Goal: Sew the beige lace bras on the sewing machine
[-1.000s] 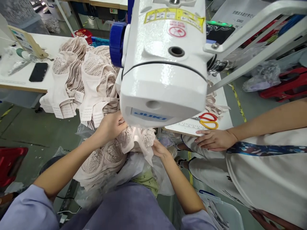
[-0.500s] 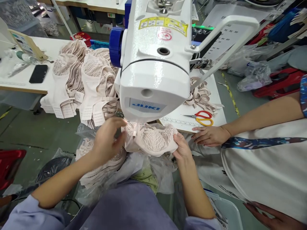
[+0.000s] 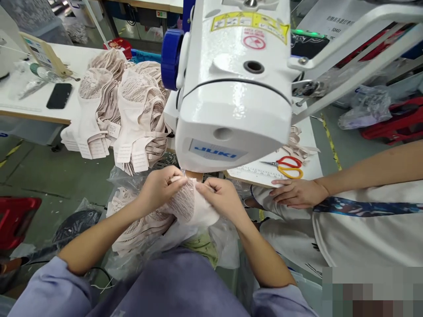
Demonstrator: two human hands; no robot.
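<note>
With your left hand (image 3: pixel 161 188) and right hand (image 3: pixel 225 198) both pinching the bra (image 3: pixel 204 212), uneven pulling could pucker its lace (image 3: pixel 183 203).

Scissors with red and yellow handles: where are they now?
In the head view, the scissors lie on the white tabletop right of the sewing machine, close to the co-worker's hand.

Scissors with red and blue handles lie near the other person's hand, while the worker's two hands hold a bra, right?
Not quite: the head view shows scissors with red and yellow handles, not blue. They do lie near the other person's hand, and the left hand and right hand hold a bra.
</note>
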